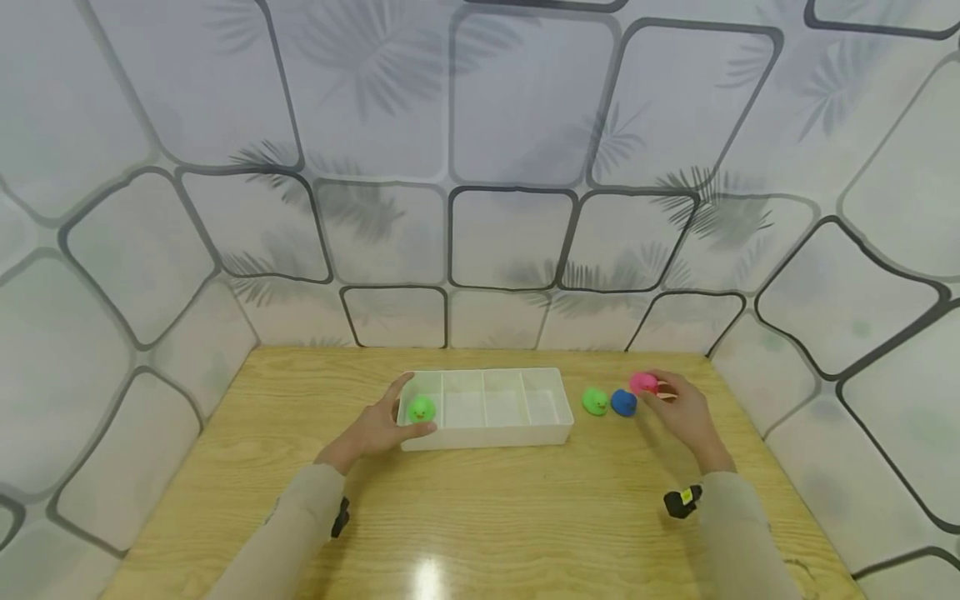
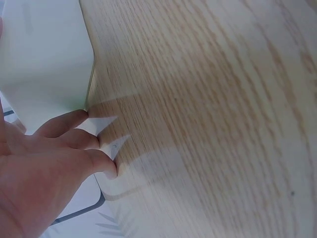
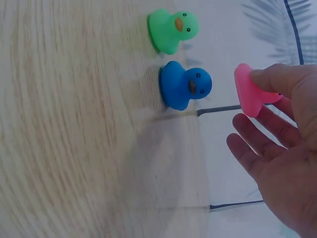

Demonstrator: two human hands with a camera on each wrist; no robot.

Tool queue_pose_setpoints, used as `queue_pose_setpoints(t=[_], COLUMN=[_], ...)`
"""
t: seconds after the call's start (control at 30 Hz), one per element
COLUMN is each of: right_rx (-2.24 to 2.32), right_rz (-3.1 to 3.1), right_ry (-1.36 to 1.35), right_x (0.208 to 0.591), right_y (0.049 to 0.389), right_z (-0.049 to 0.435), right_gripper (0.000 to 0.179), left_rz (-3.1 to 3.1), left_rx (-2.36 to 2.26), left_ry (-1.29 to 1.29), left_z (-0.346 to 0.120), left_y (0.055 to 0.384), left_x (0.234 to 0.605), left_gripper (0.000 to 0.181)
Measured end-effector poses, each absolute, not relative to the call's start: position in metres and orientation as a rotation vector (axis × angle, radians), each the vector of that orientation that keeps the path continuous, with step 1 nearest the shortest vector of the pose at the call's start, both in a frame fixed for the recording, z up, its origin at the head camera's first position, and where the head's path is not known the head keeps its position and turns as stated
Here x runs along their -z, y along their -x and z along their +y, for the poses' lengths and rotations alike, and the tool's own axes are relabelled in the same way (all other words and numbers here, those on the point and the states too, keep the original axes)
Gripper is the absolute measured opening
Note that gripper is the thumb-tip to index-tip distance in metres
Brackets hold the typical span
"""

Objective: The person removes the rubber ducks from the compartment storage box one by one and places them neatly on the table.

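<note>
Looks early on: one green duck (image 1: 422, 408) is in the box (image 1: 483, 437), three ducks are outside it. The boxed one sits in the end compartment, between the left hand's thumb and index finger. The other three compartments, running rightward from that thumb, show no duck. Left to place, by my read: pink duck (image 3: 249, 94), blue duck (image 1: 624, 403) and second green duck (image 1: 596, 402). Blue is just left of the right fingertips, second green just beyond it, farther from those fingers; both upright on the table (image 1: 480, 525). Pink is in the right fingers, and in the right wrist view it looks lifted off the wood.

Poses. Right hand (image 1: 684, 412): thumb and index finger pinch pink duck; the lower fingers are spread apart below it, holding nothing. Forearm comes in from the near side, hand angled inward. Left hand (image 1: 375, 427): spans the box's left end, thumb over the front wall near the rim, index finger up at the back corner, holding that end. Its other fingers fan apart, one tip by the box's base. Can't tell how firmly they press.
</note>
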State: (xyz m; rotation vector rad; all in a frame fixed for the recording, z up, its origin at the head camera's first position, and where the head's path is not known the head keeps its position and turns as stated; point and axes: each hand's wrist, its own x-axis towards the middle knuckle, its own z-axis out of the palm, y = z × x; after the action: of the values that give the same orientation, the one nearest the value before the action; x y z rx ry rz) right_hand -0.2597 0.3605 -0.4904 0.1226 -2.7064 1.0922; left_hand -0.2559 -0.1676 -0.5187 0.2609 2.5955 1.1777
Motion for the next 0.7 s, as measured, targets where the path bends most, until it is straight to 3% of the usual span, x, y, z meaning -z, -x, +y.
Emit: queue_pose_setpoints(t=[0.7], right_rx=[-1.084], right_rz=[-2.820], right_ry=[0.020], right_x=[0.512], right_y=[0.260], right_z=[0.378], right_gripper=[0.050], left_rz=[2.580], left_rx=[-1.190], left_ry=[-0.267], left_z=[-0.167], left_y=[0.255], left_x=[0.518], left_gripper=[0.115])
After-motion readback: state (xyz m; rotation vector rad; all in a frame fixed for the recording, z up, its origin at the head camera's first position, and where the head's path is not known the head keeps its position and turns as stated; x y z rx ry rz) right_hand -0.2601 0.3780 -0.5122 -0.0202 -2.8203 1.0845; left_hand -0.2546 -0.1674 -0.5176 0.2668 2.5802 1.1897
